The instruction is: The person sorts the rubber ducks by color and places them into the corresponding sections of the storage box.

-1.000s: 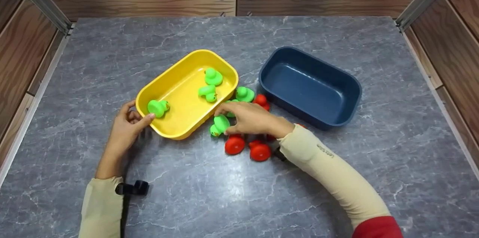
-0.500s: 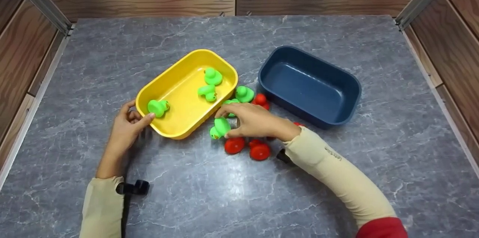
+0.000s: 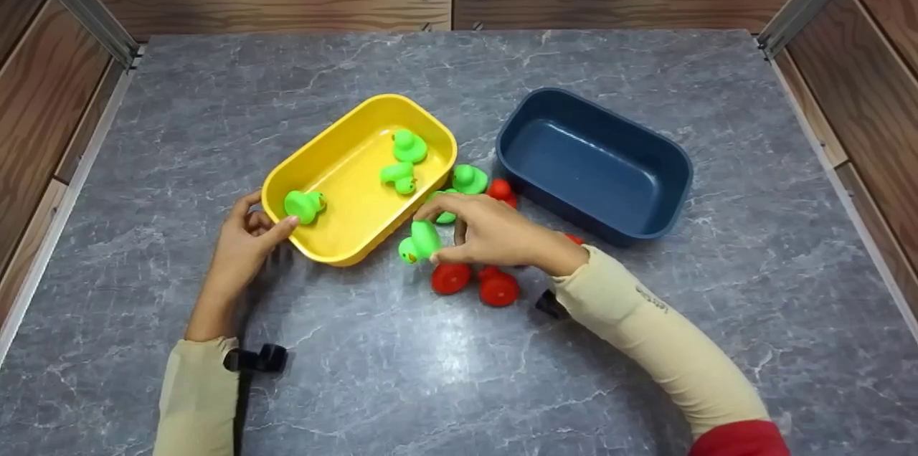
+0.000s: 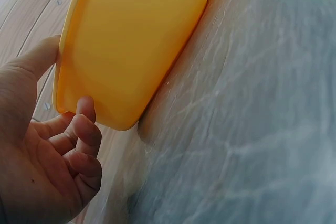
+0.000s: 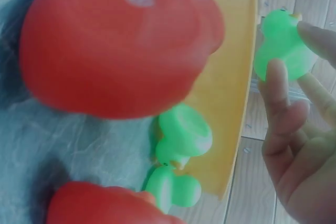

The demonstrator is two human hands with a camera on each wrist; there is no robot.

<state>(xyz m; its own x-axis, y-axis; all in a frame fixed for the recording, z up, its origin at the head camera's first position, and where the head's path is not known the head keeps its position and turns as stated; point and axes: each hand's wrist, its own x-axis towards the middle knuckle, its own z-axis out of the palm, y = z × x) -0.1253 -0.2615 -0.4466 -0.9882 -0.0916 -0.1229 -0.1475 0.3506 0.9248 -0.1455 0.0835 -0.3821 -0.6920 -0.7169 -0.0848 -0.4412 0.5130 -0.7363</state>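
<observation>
My left hand point(image 3: 247, 237) grips the near left corner of a yellow tub point(image 3: 337, 254), with the thumb over its rim and the other fingers on the outside. In the left wrist view, that hand point(image 4: 52, 129) pinches the tub's yellow wall point(image 4: 131, 51). Between thumb and fingertips, my right hand point(image 3: 495, 230) holds a green rubber duck point(image 3: 424, 237), just right of the tub. The right wrist view shows the same duck point(image 5: 286, 45) raised above the tabletop, level with the tub's rim. Three green ducks lie inside the tub, one of them point(image 3: 304, 206) beside my left thumb.
Two more green ducks, one of them point(image 3: 470, 180) in plain sight, lie between the tubs. Several red ducks, including one point(image 3: 498, 287), are grouped under and around my right hand. A dark blue tub point(image 3: 631, 223) stands to the right. Wood-patterned panels point(image 3: 272, 4) border the table.
The right hand has lifted the green duck slightly and tilted it, while its forearm has shifted a little to the right. The left hand and the yellow tub stay in place.
</observation>
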